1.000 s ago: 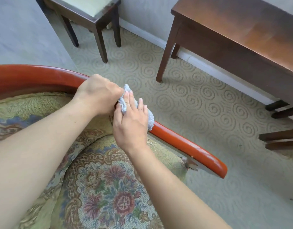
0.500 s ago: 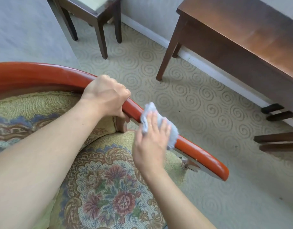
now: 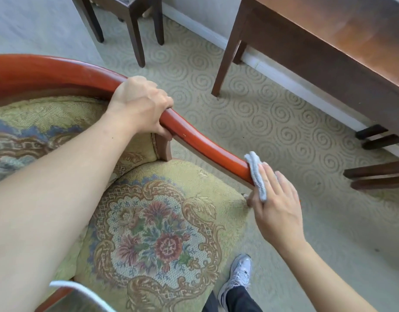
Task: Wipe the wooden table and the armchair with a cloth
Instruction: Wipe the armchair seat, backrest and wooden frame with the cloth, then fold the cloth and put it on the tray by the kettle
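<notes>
The armchair has a glossy red-brown curved wooden armrest [image 3: 207, 145] and a floral upholstered seat [image 3: 153, 233]. My left hand [image 3: 140, 106] grips the armrest near its bend. My right hand [image 3: 276, 203] presses a pale grey cloth [image 3: 257, 174] flat against the armrest's front end, fingers extended over it. The armrest tip is hidden under the cloth and hand. The dark wooden table [image 3: 342, 34] stands at the upper right, apart from both hands.
A small dark side table [image 3: 135, 30] stands at the top left on the swirl-patterned carpet [image 3: 272, 122]. Dark wooden chair legs [image 3: 378, 174] show at the right edge. My white shoe [image 3: 236, 278] is beside the seat's front.
My right hand has slid the cloth down the armrest from beside my left hand to its front end. My left hand stays gripped on the rail.
</notes>
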The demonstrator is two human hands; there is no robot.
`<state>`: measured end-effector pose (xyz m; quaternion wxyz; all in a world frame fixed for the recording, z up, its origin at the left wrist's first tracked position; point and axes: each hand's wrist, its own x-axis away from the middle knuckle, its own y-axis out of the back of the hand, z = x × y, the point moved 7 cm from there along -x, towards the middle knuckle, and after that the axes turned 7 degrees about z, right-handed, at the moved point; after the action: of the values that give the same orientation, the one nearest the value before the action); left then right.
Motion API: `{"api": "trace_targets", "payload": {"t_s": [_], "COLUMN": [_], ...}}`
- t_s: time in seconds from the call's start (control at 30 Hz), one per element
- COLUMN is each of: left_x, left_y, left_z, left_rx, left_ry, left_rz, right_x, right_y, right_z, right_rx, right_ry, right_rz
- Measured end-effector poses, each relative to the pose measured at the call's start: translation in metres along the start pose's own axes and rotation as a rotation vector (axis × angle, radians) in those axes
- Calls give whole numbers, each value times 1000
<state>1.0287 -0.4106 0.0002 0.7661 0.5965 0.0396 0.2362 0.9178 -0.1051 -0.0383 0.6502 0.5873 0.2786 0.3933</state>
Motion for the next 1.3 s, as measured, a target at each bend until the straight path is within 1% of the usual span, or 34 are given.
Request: {"api": "trace_targets", "payload": {"t_s": [0.13, 0.2, 0.27, 0.3, 0.37, 0.47, 0.53, 0.6, 0.67, 0.7, 0.73, 0.77, 0.83, 0.9, 0.97, 1.03, 1.1, 1.2, 1.3], "left_x": [5, 15, 28, 35, 45, 50, 51, 50, 47, 44, 41, 38, 29, 20, 13, 7, 2, -5, -18], "left_y": [0, -2, -4, -8, -11, -1, 16, 38, 63, 76, 89, 104, 136, 173, 211, 249, 286, 337, 369], "left_z": [-6, -13, -28, -35, -56, -108, -147, -183, -213, -226, -239, -252, -275, -294, -305, -311, -321, -350, -375], "left_rx": [62, 216, 331, 363, 436, 569, 673, 798, 944, 1013, 1071, 1113, 1161, 1191, 1218, 1255, 1351, 1551, 1650], "left_ry": [32, 76, 127, 148, 148, 30, -53, -87, -58, -35, -19, -11, -27, -61, -62, -34, -33, -159, -217], "left_rz": [-12, -72, -103, -100, -67, 29, 51, 64, 61, 56, 56, 55, 47, 28, -17, -82, -56, 6, 24], "right_x": [14, 11, 3, -2, -7, 1, 16, 28, 36, 36, 35, 33, 32, 34, 42, 57, 74, 94, 102], "right_y": [2, 3, 6, 6, 8, 12, 15, 18, 22, 27, 37, 51, 87, 132, 181, 225, 261, 299, 326], "right_z": [-15, -9, -2, 2, 2, -21, -41, -67, -97, -112, -128, -144, -163, -175, -185, -199, -218, -253, -293], "right_rx": [-139, -223, -272, -268, -264, -345, -432, -543, -619, -637, -654, -701, -892, -1090, -1206, -1243, -1291, -1367, -1326], "right_ry": [-98, -207, -257, -228, -114, 44, 69, 1, -163, -230, -277, -313, -311, -222, -111, -23, 31, 33, -14], "right_rz": [-36, -73, -52, -23, 43, 189, 257, 347, 505, 554, 563, 542, 487, 446, 419, 389, 346, 260, 122]}}
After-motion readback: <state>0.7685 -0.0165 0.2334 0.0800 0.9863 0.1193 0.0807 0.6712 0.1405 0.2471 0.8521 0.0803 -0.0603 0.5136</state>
